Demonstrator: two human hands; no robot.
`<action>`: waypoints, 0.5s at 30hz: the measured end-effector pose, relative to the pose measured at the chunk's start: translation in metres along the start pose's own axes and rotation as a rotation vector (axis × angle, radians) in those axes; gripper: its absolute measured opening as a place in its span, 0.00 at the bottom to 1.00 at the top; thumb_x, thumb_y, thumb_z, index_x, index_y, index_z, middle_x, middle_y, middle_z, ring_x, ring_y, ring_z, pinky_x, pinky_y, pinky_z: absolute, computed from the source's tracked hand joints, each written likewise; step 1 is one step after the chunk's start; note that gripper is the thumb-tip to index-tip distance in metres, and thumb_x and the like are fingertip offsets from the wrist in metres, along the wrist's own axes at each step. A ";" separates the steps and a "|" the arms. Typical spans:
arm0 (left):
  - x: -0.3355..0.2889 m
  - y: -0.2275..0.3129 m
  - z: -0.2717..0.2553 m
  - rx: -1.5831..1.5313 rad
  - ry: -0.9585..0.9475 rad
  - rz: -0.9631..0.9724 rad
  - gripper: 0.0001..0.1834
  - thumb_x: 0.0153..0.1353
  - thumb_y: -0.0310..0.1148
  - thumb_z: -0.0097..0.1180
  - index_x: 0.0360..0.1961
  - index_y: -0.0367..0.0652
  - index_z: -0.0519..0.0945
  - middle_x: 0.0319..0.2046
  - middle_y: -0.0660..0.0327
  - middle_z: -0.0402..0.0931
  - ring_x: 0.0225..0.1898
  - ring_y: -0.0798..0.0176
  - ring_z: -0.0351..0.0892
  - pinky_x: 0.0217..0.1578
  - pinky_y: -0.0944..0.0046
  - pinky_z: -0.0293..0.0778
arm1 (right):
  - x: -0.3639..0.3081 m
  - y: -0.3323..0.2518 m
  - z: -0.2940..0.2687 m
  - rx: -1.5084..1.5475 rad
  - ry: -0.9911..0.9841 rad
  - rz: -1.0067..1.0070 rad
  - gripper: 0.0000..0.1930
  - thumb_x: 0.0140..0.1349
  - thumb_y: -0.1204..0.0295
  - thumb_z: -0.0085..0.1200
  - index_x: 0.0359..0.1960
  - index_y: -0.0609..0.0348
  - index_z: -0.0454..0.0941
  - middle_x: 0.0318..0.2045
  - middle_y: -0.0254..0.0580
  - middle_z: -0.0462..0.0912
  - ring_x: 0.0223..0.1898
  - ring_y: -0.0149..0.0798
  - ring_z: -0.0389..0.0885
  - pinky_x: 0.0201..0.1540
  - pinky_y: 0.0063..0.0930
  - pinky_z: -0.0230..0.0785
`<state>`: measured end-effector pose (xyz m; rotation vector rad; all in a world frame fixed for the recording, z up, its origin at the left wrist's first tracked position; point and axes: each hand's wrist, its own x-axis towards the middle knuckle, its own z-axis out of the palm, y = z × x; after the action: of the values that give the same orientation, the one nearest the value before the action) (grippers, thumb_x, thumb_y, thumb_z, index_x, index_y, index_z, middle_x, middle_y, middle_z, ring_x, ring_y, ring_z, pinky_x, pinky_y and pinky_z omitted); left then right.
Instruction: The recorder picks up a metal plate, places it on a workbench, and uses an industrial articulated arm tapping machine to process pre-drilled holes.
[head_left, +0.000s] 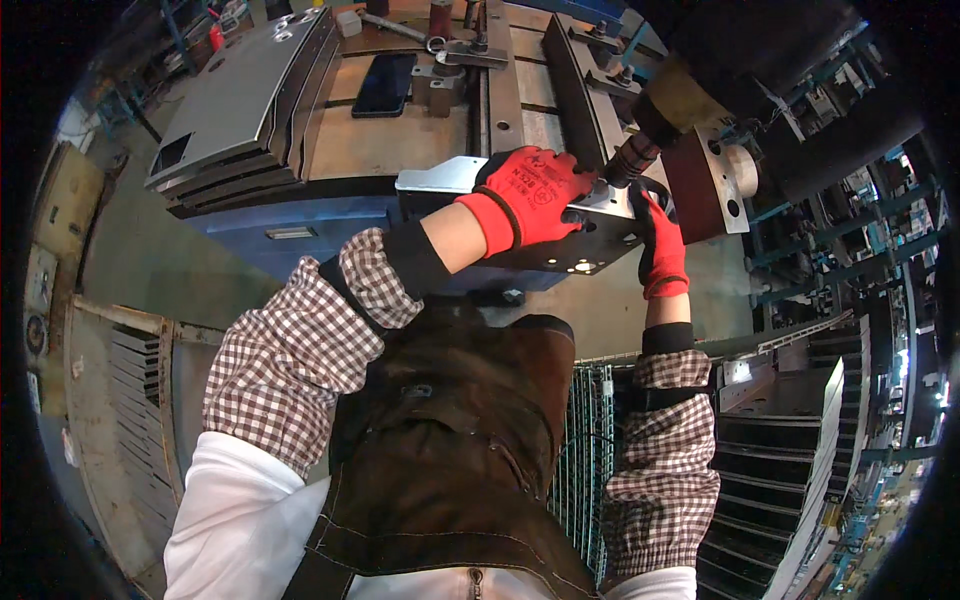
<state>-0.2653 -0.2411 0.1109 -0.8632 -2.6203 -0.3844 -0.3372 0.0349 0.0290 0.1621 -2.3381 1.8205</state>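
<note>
A bent sheet-metal panel (440,177) with a pale flange and a dark, holed front face lies at the front edge of the machine table. My left hand (530,197), in a red glove, presses on its top with the fingers curled over the flange. At the panel's right end my right hand (660,240), also red-gloved, grips the edge with the thumb on top; some of its fingers are hidden. Between the two hands, the machine's spindle (632,158) comes down at a slant close to the panel's top. Whether its tip touches the metal is hidden.
Several sheet-metal panels (235,95) are stacked at the left. Behind my hands are a black phone (384,85), a wrench (395,27), metal blocks (437,90) and a long clamped rail (590,95). Slotted racks (770,460) stand at the lower right.
</note>
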 end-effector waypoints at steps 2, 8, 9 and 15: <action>0.000 0.000 0.000 0.006 -0.009 -0.007 0.35 0.56 0.53 0.63 0.62 0.48 0.76 0.48 0.51 0.76 0.50 0.47 0.77 0.54 0.50 0.71 | -0.003 -0.006 0.001 0.026 -0.007 0.036 0.22 0.70 0.65 0.56 0.63 0.61 0.77 0.59 0.38 0.79 0.58 0.30 0.75 0.62 0.27 0.64; 0.001 -0.002 0.002 -0.016 -0.022 -0.031 0.36 0.55 0.54 0.64 0.62 0.48 0.76 0.47 0.52 0.77 0.50 0.47 0.78 0.55 0.51 0.71 | 0.001 -0.018 0.004 -0.056 -0.050 0.137 0.23 0.68 0.62 0.60 0.61 0.60 0.79 0.58 0.35 0.79 0.58 0.30 0.75 0.60 0.25 0.65; 0.002 -0.003 0.002 -0.025 -0.024 -0.029 0.36 0.55 0.54 0.64 0.63 0.49 0.75 0.47 0.52 0.77 0.50 0.47 0.78 0.55 0.51 0.71 | 0.006 -0.012 0.001 -0.040 -0.060 0.061 0.22 0.69 0.62 0.58 0.60 0.60 0.79 0.56 0.34 0.80 0.57 0.30 0.75 0.60 0.26 0.66; -0.004 -0.015 0.009 -0.051 0.003 -0.040 0.37 0.55 0.54 0.65 0.64 0.51 0.75 0.49 0.51 0.77 0.52 0.46 0.77 0.56 0.50 0.70 | 0.006 -0.016 -0.027 0.128 0.040 -0.052 0.18 0.73 0.67 0.48 0.61 0.58 0.76 0.57 0.39 0.77 0.57 0.34 0.75 0.59 0.32 0.68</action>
<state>-0.2738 -0.2513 0.0988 -0.8263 -2.6394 -0.4649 -0.3381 0.0575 0.0516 0.1985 -2.1707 1.9302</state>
